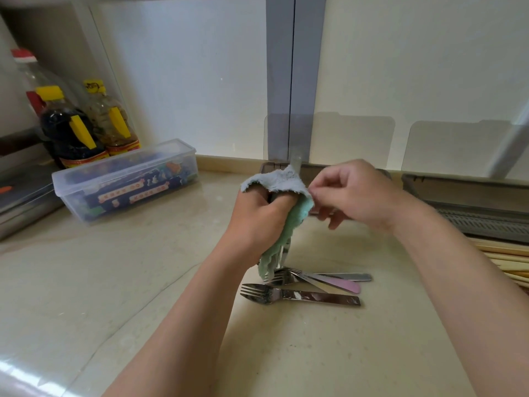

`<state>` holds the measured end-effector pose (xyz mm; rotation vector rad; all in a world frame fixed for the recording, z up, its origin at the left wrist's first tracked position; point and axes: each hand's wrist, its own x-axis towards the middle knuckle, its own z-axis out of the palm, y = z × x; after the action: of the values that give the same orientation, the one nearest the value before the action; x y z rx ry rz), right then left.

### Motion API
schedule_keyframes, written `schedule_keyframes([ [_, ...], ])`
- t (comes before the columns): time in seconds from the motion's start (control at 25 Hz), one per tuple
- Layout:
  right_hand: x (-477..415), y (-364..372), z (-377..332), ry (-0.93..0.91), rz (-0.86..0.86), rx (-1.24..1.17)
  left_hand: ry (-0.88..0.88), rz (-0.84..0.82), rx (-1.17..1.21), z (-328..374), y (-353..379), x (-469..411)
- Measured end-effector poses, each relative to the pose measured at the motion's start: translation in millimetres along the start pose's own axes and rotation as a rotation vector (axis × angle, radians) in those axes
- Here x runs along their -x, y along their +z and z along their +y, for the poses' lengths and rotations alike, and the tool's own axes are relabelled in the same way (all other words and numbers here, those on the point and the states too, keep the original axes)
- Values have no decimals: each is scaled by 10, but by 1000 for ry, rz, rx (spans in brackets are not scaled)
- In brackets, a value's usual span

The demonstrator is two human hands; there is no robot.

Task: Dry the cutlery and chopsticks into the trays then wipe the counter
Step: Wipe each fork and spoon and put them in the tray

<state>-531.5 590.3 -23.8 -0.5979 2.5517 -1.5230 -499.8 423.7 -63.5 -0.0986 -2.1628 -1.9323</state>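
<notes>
My left hand (259, 217) is closed around a pale green cloth (282, 183) that wraps a metal fork (283, 253), whose tines poke out below the cloth. My right hand (355, 193) pinches the cloth's upper right edge with thumb and forefinger. On the counter below lie several forks (300, 295), one with a pink handle (343, 285). A grey slotted tray (469, 207) with its clear lid raised stands at the right by the wall. A second grey tray (269, 167) is mostly hidden behind my hands. Pale wooden chopsticks (509, 259) lie at the right edge.
A clear plastic lidded box (126, 181) with colourful contents sits at the left. Behind it stand sauce bottles (71, 133) with yellow caps. A metal container (23, 202) is at the far left. The beige stone counter (114, 282) runs to the white wall.
</notes>
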Motion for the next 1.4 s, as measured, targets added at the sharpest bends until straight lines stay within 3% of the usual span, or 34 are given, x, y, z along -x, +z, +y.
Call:
schedule_keyframes([
  [0.12, -35, -73, 35, 5, 96, -297, 9, -151, -43, 4, 25, 42],
  [0.28, -67, 5, 44, -69, 178, -212, 27, -181, -34, -3, 36, 52],
  [0.48, -104, -160, 72, 8, 409, -459, -16, -248, -121, 15, 41, 73],
  [0.6, -112, -227, 109, 43, 463, -581, -18, -293, -150, 40, 49, 81],
  [0.92, -159, -281, 173, 48, 599, -669, -35, -334, -116, 8, 15, 31],
  [1.2, -180, -486, 299, 88, 844, -773, -116, -191, -140, -13, -39, -5],
  [1.4, -230, -388, 461, 217, 804, -718, -130, 59, 79, 23, -63, -38],
])
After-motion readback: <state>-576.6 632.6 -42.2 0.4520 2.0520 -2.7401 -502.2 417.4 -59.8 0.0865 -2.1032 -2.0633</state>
